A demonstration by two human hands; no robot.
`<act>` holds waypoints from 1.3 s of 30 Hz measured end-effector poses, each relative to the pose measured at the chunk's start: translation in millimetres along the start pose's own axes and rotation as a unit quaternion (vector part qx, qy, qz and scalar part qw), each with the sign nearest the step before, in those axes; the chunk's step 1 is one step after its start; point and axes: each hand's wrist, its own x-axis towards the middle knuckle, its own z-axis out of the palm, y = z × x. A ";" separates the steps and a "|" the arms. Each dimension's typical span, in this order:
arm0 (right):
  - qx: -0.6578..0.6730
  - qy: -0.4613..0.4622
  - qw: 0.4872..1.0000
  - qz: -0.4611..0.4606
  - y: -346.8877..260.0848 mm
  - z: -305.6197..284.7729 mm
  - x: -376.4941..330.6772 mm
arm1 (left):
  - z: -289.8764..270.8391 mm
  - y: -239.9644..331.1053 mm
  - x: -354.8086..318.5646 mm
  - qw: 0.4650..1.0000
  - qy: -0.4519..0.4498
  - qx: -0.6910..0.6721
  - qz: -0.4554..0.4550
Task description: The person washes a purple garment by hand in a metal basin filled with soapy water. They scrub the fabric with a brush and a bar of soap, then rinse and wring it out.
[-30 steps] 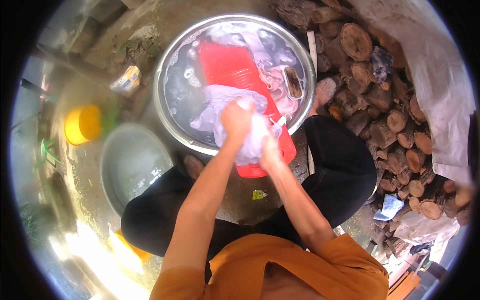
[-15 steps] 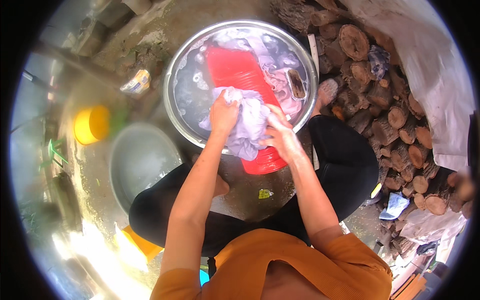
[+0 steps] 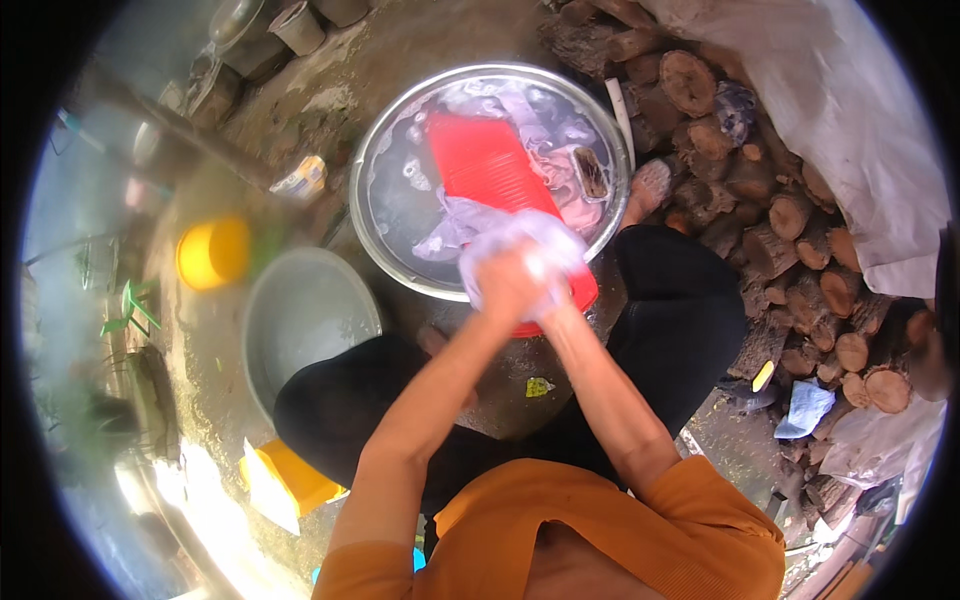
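A bunched lavender cloth [image 3: 550,238] is pressed against the lower part of a red ribbed washboard [image 3: 480,160], which leans across the rim of a round metal basin [image 3: 362,222]. My left hand [image 3: 510,278] is closed on the cloth, slightly blurred. Close against it, my right hand [image 3: 548,292] is also at the cloth, its fingers mostly hidden. A loose end of the cloth trails left toward the sudsy water. Pink and lavender clothes [image 3: 578,212] lie in the basin to the right of the board, with an oblong brown brush-like thing [image 3: 590,172] on top.
A grey basin [image 3: 262,340] stands to the left, beside my knee. Beyond it is a yellow container [image 3: 212,252]. Stacked logs [image 3: 790,215] and a pale sheet [image 3: 850,130] line the right side. A yellow wrapper [image 3: 539,387] lies on the ground between my legs.
My hands have come together at the lower washboard; the left moved right and down. The cloth is bunched more tightly, with one end now trailing left. The view has shifted slightly.
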 end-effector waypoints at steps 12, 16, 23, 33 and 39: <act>-0.114 0.243 0.963 0.034 14.5 -26.3 12.7 | 20.4 -53.7 25.3 0.944 -0.111 -0.001 -0.312; -0.093 0.161 0.982 -0.018 -22.8 19.9 -9.9 | -38.2 -113.9 96.7 0.940 0.057 -0.207 -0.265; -0.152 0.155 0.960 0.175 -64.3 11.2 -22.1 | -60.0 -32.2 102.9 0.927 -0.050 -0.294 -0.226; -0.072 0.246 0.966 -0.023 42.0 -35.3 26.1 | 15.8 -56.4 54.2 0.941 0.006 -0.145 -0.306; -0.022 0.041 0.998 0.034 -2.0 -89.0 26.7 | 20.1 4.4 18.9 0.959 -0.035 -0.166 -0.227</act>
